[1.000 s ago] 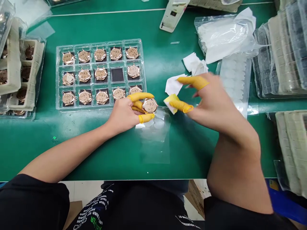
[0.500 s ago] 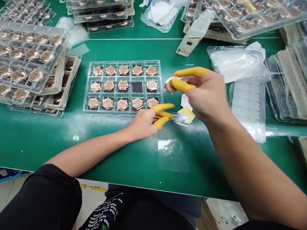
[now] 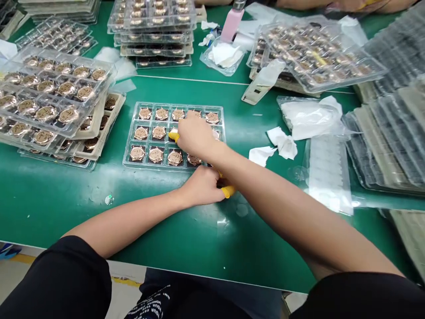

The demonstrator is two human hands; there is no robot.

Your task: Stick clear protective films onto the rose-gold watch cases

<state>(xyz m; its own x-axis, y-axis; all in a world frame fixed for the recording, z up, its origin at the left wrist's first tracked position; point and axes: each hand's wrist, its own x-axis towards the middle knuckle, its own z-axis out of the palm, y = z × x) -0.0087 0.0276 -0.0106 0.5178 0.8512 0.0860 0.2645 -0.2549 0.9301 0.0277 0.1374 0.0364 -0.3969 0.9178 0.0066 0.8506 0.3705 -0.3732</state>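
Observation:
A clear tray (image 3: 130, 142) of rose-gold watch cases (image 3: 156, 154) lies on the green table in front of me. My right hand (image 3: 195, 133), with yellow finger cots, reaches down over the tray's middle row, fingers curled and pinched; the watch case it carries is hidden beneath it. My left hand (image 3: 203, 186) rests closed on the table at the tray's front right corner, one yellow fingertip poking out under my right forearm. What it pinches is hidden.
Stacked trays of watch cases stand at the left (image 3: 56, 97), back (image 3: 152, 31) and back right (image 3: 315, 48). White wipes (image 3: 282, 144), a plastic bag (image 3: 312, 115), a blister sheet (image 3: 328, 173), a clear film (image 3: 226, 219) and a pink bottle (image 3: 230, 20) lie about. Another person's arm (image 3: 332, 4) shows at the top.
My right hand took the watch case from my left hand and moved left and down onto the tray's empty slot. My left hand stayed near the tray corner. The view tilted up.

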